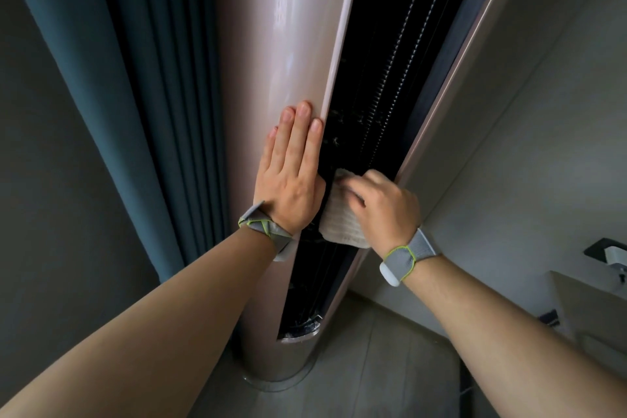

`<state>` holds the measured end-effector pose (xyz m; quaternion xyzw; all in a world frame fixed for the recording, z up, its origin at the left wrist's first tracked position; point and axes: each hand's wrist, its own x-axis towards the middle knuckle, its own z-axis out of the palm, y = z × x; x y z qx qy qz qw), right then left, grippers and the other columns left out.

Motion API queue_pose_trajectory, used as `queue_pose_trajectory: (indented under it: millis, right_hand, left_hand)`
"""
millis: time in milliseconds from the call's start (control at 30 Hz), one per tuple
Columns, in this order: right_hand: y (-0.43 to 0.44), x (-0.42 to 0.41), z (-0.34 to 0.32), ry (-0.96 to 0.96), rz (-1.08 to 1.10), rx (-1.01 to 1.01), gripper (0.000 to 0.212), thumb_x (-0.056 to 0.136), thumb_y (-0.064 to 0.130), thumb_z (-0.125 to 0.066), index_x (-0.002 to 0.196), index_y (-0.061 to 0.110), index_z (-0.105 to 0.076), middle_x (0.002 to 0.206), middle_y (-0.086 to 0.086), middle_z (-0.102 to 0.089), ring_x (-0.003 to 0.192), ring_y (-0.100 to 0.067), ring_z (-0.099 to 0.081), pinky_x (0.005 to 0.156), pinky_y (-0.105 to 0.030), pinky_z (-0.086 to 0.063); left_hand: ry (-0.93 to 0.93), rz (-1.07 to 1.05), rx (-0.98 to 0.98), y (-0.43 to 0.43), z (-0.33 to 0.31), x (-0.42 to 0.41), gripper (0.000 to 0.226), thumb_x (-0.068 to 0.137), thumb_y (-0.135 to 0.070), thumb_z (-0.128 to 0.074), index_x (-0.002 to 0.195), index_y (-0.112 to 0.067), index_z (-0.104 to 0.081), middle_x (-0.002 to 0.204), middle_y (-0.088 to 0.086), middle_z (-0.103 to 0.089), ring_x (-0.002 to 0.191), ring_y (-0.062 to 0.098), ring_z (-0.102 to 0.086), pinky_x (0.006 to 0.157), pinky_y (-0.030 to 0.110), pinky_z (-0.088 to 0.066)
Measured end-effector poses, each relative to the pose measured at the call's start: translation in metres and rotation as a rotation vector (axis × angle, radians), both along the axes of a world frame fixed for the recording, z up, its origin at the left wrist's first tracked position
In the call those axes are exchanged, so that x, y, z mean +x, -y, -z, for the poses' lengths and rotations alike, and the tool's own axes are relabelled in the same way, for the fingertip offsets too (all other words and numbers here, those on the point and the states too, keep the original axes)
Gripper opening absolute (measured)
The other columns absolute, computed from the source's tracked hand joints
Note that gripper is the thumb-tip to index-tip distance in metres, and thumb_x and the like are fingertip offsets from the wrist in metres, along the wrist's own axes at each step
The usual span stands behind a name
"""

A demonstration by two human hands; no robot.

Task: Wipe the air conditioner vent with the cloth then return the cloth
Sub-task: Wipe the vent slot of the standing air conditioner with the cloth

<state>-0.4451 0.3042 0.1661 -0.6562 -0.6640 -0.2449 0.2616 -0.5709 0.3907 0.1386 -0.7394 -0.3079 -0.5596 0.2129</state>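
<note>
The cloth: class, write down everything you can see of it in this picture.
The cloth is off-white with a fine ribbed or waffle weave, soft and bunched into a pad. The right hand presses it into the dark vent opening of the air conditioner, covering its upper part; one corner pokes out above the fingers, and the lower edge hangs free. The left hand lies flat beside it on the casing.

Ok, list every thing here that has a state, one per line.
Tall pinkish floor-standing air conditioner: upright, vent open and dark inside.
Ribbed off-white cloth: bunched, pressed into the vent.
Right hand: shut on the cloth.
Left hand: open, flat on the casing.
Dark teal curtain: hanging in folds.
</note>
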Motion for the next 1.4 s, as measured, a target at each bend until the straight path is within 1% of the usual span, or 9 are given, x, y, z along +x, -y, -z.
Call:
queue_pose_trajectory:
  millis: [167,267,333,533,667,933,1133,1233,1400]
  right_hand:
    - [0.001,-0.003,0.031,0.031,0.051,-0.158,0.021,0.062,0.016,-0.082,0.077,0.026,-0.072,0.061,-0.005,-0.061,0.045,-0.029,-0.061,0.034,-0.024,-0.043]
    - [0.0,-0.004,0.041,0.048,0.044,-0.191,0.027,0.06,0.018,-0.083,0.081,0.031,-0.072,0.062,-0.003,-0.063,0.045,-0.028,-0.062,0.033,-0.024,-0.042]
    - [-0.002,-0.004,0.044,0.026,0.038,-0.184,0.027,0.062,0.016,-0.082,0.083,0.03,-0.072,0.064,-0.003,-0.064,0.046,-0.028,-0.063,0.033,-0.026,-0.043]
    - [-0.004,-0.003,0.02,0.003,0.042,-0.066,0.014,0.068,0.014,-0.077,0.078,0.021,-0.071,0.063,-0.005,-0.062,0.045,-0.03,-0.061,0.036,-0.024,-0.041]
    - [-0.005,-0.002,-0.024,-0.023,0.026,0.113,0.007,0.074,0.018,-0.072,0.079,0.023,-0.071,0.062,-0.006,-0.063,0.047,-0.03,-0.061,0.037,-0.027,-0.044]
    - [-0.006,-0.002,-0.053,-0.05,-0.023,0.227,0.01,0.077,0.021,-0.073,0.086,0.023,-0.075,0.064,-0.004,-0.068,0.05,-0.028,-0.063,0.041,-0.026,-0.046]
    - [-0.005,-0.002,-0.008,-0.035,0.02,0.046,0.011,0.071,0.018,-0.076,0.08,0.024,-0.073,0.061,-0.005,-0.066,0.047,-0.029,-0.063,0.038,-0.026,-0.044]
    - [-0.004,-0.002,0.022,0.0,0.059,-0.106,0.01,0.071,0.02,-0.074,0.08,0.026,-0.071,0.066,-0.004,-0.068,0.052,-0.03,-0.065,0.04,-0.026,-0.045]
    - [0.001,0.0,0.052,0.002,0.048,-0.21,0.02,0.065,0.021,-0.079,0.081,0.032,-0.072,0.064,0.001,-0.068,0.049,-0.027,-0.065,0.036,-0.023,-0.044]
  left_hand:
    - [-0.004,0.001,-0.009,0.001,-0.003,-0.001,0.092,0.068,0.002,-0.061,0.147,-0.006,-0.013,0.157,-0.001,0.019,0.147,0.018,0.01,0.122,0.036,-0.008]
    - [0.018,-0.004,0.0,0.001,-0.002,-0.001,0.089,0.064,0.005,-0.061,0.143,-0.002,-0.022,0.157,0.009,-0.001,0.147,0.019,0.006,0.122,0.037,-0.009]
    - [0.017,-0.007,0.0,0.001,-0.001,0.0,0.087,0.062,0.006,-0.06,0.141,0.0,-0.024,0.158,0.007,0.004,0.147,0.019,0.006,0.121,0.038,-0.01]
    - [0.012,-0.01,0.011,-0.001,0.0,0.001,0.088,0.07,0.003,-0.058,0.146,-0.007,-0.015,0.158,-0.001,0.017,0.147,0.019,0.007,0.122,0.037,-0.007]
    - [0.022,-0.017,0.033,-0.001,-0.002,0.002,0.092,0.073,0.002,-0.058,0.149,-0.009,-0.009,0.159,0.0,0.015,0.148,0.02,0.005,0.122,0.037,-0.007]
    - [0.0,-0.001,0.018,0.002,-0.001,-0.001,0.099,0.07,0.004,-0.056,0.15,-0.01,0.002,0.159,0.0,0.016,0.148,0.02,0.006,0.122,0.038,-0.007]
    - [-0.003,-0.006,0.009,0.002,-0.001,-0.001,0.102,0.07,0.003,-0.061,0.15,-0.01,0.0,0.158,-0.002,0.019,0.147,0.018,0.009,0.122,0.037,-0.008]
    - [-0.008,0.01,-0.014,0.002,0.0,-0.002,0.085,0.071,0.001,-0.059,0.145,-0.003,-0.016,0.157,-0.002,0.021,0.147,0.018,0.011,0.122,0.038,-0.007]
    - [-0.012,0.027,0.006,-0.002,0.003,-0.001,0.086,0.078,-0.004,-0.048,0.15,-0.011,-0.001,0.158,-0.001,0.019,0.147,0.02,0.009,0.122,0.038,-0.006]
